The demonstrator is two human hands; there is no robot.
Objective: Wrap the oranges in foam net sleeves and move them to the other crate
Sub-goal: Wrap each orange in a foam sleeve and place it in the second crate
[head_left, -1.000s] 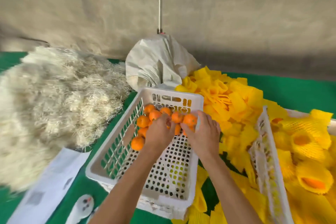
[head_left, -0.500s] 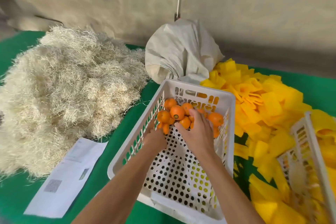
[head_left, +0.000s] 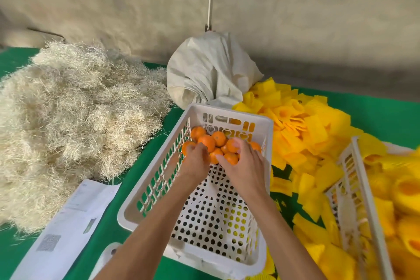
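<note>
Several bare oranges (head_left: 207, 142) lie bunched at the far end of a white perforated crate (head_left: 229, 115) in the middle of the view. Both my hands reach into that crate. My left hand (head_left: 196, 161) curls its fingers round an orange at the left of the bunch. My right hand (head_left: 244, 166) grips an orange on the right side, thumb and fingers round it. A heap of yellow foam net sleeves (head_left: 302, 129) lies to the right of the crate. At the right edge stands a second white crate (head_left: 361, 179) holding oranges wrapped in yellow sleeves (head_left: 406, 191).
A big pile of pale straw-like fibre (head_left: 75, 120) fills the left side of the green table. A tied white sack (head_left: 209, 73) stands behind the crate against the wall. White printed sheets (head_left: 72, 223) lie at the front left.
The view has swung a little between frames. Both hands stay among the oranges; my left hand has moved up onto an orange at the left and my right hand has closed round one.
</note>
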